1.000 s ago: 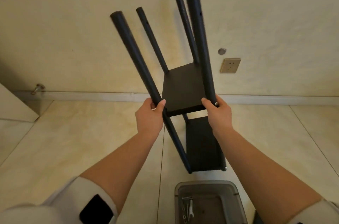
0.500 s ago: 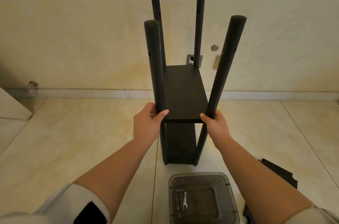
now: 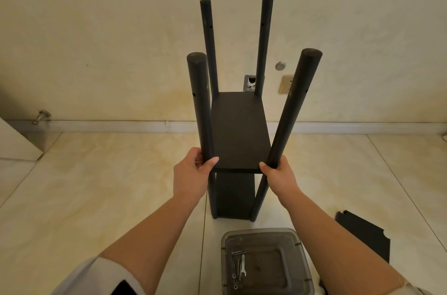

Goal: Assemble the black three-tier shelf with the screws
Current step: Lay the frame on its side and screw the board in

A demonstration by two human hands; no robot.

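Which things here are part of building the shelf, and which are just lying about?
Job: shelf frame, left hand, right hand, loose black panel, plastic bin with screws.
Lying about: door stopper, wall socket.

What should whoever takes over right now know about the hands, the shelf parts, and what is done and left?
Left hand grips the near-left post; right hand grips the near-right post.
The shelf frame stands upright on the floor with two boards fitted.
Third board lies on the floor to the right.
Screws and wrench sit in the clear bin near the person.
Left: fit the top board at the open post holes.
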